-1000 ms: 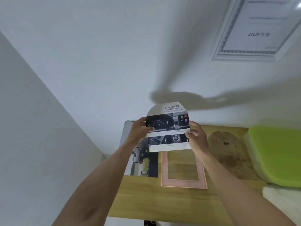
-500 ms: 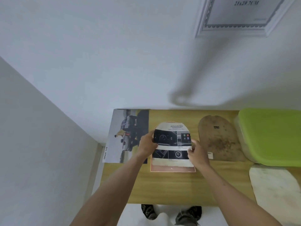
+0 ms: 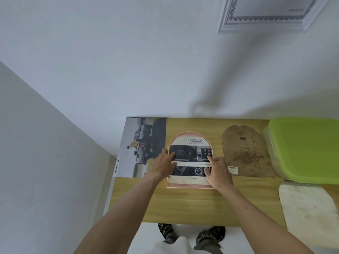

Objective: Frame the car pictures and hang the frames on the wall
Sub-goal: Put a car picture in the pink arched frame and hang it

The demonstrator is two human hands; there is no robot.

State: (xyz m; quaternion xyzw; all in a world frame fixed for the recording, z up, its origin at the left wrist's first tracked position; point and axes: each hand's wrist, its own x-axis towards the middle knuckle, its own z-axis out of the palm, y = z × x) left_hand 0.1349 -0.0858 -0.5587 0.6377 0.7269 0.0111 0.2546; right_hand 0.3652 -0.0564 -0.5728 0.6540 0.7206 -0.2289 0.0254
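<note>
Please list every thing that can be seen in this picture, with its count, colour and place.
arched cut-out car picture: 1, dark photos on white, lying on the frame
arched pink frame: 1, table middle
large truck brochure page: 1, grey, table left
brown arched backing board: 1, right of the frame
green-lidded plastic box: 1, table right
white arched board: 1, near right
wooden table: 1, tan
white ornate frame: 1, on the wall
left hand, right hand: 2, resting on the picture
</note>
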